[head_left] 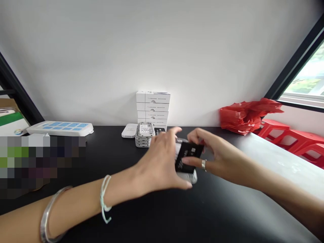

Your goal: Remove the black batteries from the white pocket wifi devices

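In front of me my left hand (163, 162) curves around a white device casing (191, 176), thumb at its near edge and fingers over the far side. Between thumb and fingers, my right hand (211, 152) grips a flat black battery (190, 151) with pale printing. The battery is tilted over the casing and covers most of it; whether it sits in the casing, I cannot tell. Behind my left hand is a stack of similar open casings (145, 136). Flat white covers (130, 130) lie left of that stack, and another black printed piece (159, 130) shows behind it.
White boxes (153, 106) are piled against the wall on the black table (108, 155). A long white case with blue panels (60, 128) lies at the back left, near a pixelated patch. A red plastic bag (244, 116) is at the back right, with red stools (301, 138) beyond the edge.
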The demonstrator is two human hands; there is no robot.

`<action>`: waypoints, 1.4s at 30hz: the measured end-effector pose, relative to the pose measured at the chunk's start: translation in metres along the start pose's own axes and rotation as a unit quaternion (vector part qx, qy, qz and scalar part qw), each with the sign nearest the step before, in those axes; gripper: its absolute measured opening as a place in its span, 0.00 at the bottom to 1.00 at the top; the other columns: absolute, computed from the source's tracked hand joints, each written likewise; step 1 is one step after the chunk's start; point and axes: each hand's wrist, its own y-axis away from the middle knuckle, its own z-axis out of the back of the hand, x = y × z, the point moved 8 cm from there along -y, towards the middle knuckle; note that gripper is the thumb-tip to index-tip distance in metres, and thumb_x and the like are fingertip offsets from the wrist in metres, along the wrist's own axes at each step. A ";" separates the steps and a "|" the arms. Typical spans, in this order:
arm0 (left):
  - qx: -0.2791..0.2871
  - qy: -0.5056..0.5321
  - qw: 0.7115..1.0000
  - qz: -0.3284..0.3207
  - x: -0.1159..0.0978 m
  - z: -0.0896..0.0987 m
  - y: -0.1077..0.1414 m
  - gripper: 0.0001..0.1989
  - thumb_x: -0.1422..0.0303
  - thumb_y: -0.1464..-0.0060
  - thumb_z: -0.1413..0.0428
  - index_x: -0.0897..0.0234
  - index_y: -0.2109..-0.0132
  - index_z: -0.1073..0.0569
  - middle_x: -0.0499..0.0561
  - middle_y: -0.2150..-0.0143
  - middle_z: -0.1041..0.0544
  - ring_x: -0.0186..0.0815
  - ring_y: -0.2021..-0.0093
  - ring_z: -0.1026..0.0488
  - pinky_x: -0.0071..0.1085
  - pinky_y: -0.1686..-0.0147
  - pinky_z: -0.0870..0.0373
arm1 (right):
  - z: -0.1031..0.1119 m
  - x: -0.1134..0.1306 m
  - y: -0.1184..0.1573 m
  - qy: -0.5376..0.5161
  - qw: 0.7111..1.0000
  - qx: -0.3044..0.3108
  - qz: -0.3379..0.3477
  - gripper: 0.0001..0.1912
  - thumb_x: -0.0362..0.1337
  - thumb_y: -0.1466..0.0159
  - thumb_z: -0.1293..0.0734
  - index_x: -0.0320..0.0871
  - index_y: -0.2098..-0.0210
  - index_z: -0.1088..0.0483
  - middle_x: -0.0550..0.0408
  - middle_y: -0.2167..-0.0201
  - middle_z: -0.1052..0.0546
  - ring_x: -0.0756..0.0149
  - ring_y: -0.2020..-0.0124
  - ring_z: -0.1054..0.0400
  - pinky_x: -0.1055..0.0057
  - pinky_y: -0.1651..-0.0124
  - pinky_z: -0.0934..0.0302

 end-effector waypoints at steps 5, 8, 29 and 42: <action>-0.028 -0.072 0.996 0.051 0.041 0.050 -0.028 0.52 0.48 0.72 0.34 0.55 0.40 0.47 0.57 0.43 0.36 0.55 0.43 0.40 0.49 0.48 0.39 | 0.004 0.012 -0.051 -0.271 0.962 -0.011 0.043 0.19 0.38 0.43 0.32 0.50 0.60 0.47 0.62 0.74 0.29 0.67 0.74 0.33 0.69 0.71 0.37; 0.006 -0.098 0.992 0.077 0.072 0.063 -0.039 0.48 0.45 0.68 0.36 0.55 0.41 0.43 0.56 0.40 0.37 0.54 0.41 0.41 0.48 0.46 0.41 | -0.002 -0.032 -0.086 -0.321 0.943 -0.062 -0.061 0.18 0.40 0.43 0.31 0.49 0.62 0.47 0.67 0.81 0.33 0.73 0.79 0.37 0.74 0.72 0.40; 0.118 -0.257 0.959 0.004 0.073 0.031 0.037 0.16 0.65 0.42 0.51 0.62 0.76 0.43 0.41 0.84 0.41 0.28 0.83 0.44 0.26 0.78 0.48 | -0.047 -0.071 -0.029 -0.016 1.000 0.000 -0.006 0.15 0.45 0.38 0.40 0.47 0.76 0.47 0.66 0.84 0.43 0.72 0.81 0.52 0.74 0.77 0.55; 0.148 -0.157 0.972 0.087 0.090 0.022 0.045 0.17 0.60 0.42 0.53 0.62 0.76 0.45 0.41 0.82 0.40 0.29 0.81 0.45 0.26 0.78 0.50 | -0.063 -0.058 -0.016 0.129 0.988 0.046 0.076 0.17 0.41 0.36 0.41 0.46 0.77 0.51 0.65 0.84 0.43 0.71 0.83 0.53 0.72 0.78 0.58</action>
